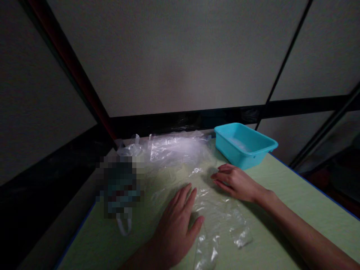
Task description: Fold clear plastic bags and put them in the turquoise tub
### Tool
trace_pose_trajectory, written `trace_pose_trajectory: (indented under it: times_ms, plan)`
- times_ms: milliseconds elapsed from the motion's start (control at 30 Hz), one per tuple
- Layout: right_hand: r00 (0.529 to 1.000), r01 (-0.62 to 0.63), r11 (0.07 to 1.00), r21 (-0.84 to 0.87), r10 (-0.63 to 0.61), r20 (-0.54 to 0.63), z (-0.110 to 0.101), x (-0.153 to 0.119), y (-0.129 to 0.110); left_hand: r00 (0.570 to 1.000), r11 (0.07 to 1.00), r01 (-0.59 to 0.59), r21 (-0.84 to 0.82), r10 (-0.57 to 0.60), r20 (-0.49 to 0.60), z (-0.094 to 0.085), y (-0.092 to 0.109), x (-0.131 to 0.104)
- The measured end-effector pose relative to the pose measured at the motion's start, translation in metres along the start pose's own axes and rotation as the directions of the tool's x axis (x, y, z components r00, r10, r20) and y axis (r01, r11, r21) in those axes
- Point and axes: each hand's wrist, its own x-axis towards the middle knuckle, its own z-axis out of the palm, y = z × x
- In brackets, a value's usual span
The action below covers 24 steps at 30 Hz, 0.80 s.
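A clear plastic bag [213, 210] lies spread out on the green tabletop, its two handle strips toward me. My left hand [180, 221] rests over its left side, palm down, fingers stretched and the thumb apart. On the right, my right hand [229, 180] is over the upper part of the bag, fingers slightly bent and apart; nothing shows in them. Whether its fingertips press on the film I cannot tell. Behind both hands lies more crumpled clear plastic [180, 148], shiny with reflected light.
A turquoise plastic basin [239, 150] stands at the back right, something whitish inside it. To the left is a blurred-out item [120, 187] with a pale loop [124, 223] below it. The green tabletop [295, 191] has blue edges and meets a panelled wall [180, 60].
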Motion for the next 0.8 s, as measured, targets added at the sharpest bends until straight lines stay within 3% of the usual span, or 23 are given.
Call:
trace_pose_trajectory:
  times_ms: [100,200,267,367,533,667,800]
  plan:
    - [1.0,-0.02,0.999,0.043,0.021,-0.023,0.002,0.0,-0.003,0.979,0.992,-0.101,0.073,0.086,0.185,-0.001,0.004,-0.007]
    - [0.991,-0.062,0.954,0.295,0.093,-0.093,0.006,0.003,-0.015,0.931,0.973,-0.227,0.048,0.202,0.305,-0.008,0.005,-0.006]
    - [0.984,-0.085,0.887,0.454,0.146,-0.102,0.012,0.005,-0.024,0.911,0.961,-0.276,0.014,0.257,0.323,-0.012,0.005,-0.004]
    - [0.978,-0.111,0.823,0.557,0.191,-0.086,0.022,0.009,-0.034,0.948,0.973,-0.225,0.044,0.209,0.239,-0.012,0.003,0.001]
    - [0.989,-0.136,0.92,0.368,0.146,-0.001,0.033,0.012,-0.04,0.992,0.974,-0.066,0.215,0.041,0.117,-0.001,-0.013,0.003]
    - [0.986,-0.133,0.985,0.107,0.12,0.119,0.041,0.011,-0.039,0.995,0.952,-0.074,0.297,0.049,0.09,0.004,-0.023,0.003]
    - [0.962,-0.228,0.973,-0.035,0.231,0.149,0.048,0.007,-0.035,0.993,0.941,-0.085,0.326,0.054,0.103,0.002,-0.027,0.001]
